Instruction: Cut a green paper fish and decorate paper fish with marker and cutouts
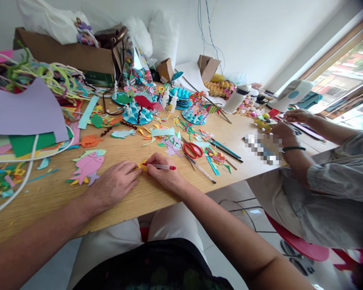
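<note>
My right hand (163, 171) is closed around a red-capped pen (165, 166), its tip end down at a small piece of yellow paper (144, 166) on the table. My left hand (118, 183) lies palm down with fingers stretched, the fingertips on the left edge of that paper. The paper's outline is mostly hidden by my fingers. Left of my left hand lies a stack of paper fish (89, 165), a pink one near the top. Red-handled scissors (192, 149) lie beyond my right hand among paper scraps (172, 141). A clear pen (205, 172) rests nearby.
An orange paper fish (90, 140) and a light-blue one (123, 133) lie farther back. Decorated blue discs (137, 113) and glue bottles (173, 102) stand behind. Coloured paper sheets (24, 106) and a white cord (30, 173) are left. A co-worker's hands (286, 129) work at right.
</note>
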Tool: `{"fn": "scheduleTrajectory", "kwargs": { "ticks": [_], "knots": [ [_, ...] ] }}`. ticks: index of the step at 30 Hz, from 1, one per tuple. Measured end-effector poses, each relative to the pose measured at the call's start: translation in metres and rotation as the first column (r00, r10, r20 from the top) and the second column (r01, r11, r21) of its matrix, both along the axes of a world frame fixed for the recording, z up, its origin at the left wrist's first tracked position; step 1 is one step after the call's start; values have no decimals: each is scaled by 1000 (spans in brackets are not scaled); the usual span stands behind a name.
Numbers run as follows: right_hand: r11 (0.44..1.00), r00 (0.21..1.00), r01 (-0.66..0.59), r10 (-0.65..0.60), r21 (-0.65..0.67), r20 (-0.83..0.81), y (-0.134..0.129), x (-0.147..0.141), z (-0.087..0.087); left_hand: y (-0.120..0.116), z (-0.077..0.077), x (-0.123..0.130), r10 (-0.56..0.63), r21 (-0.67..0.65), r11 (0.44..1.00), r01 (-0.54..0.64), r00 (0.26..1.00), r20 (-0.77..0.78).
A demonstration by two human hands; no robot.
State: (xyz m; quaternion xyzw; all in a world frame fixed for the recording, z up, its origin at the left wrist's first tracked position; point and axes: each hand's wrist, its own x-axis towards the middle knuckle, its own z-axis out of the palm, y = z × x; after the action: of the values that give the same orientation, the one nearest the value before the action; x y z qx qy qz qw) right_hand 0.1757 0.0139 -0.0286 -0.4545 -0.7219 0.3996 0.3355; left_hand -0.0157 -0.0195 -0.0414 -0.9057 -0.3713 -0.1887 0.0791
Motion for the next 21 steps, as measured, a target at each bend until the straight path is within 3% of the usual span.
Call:
{"fn": "scheduleTrajectory", "kwargs": {
  "ticks": [21],
  "knots": [
    [999, 998, 51, -51, 10, 30, 0, 0, 1, 0, 0, 1, -26, 77, 997, 27, 1000, -4]
  ]
}}
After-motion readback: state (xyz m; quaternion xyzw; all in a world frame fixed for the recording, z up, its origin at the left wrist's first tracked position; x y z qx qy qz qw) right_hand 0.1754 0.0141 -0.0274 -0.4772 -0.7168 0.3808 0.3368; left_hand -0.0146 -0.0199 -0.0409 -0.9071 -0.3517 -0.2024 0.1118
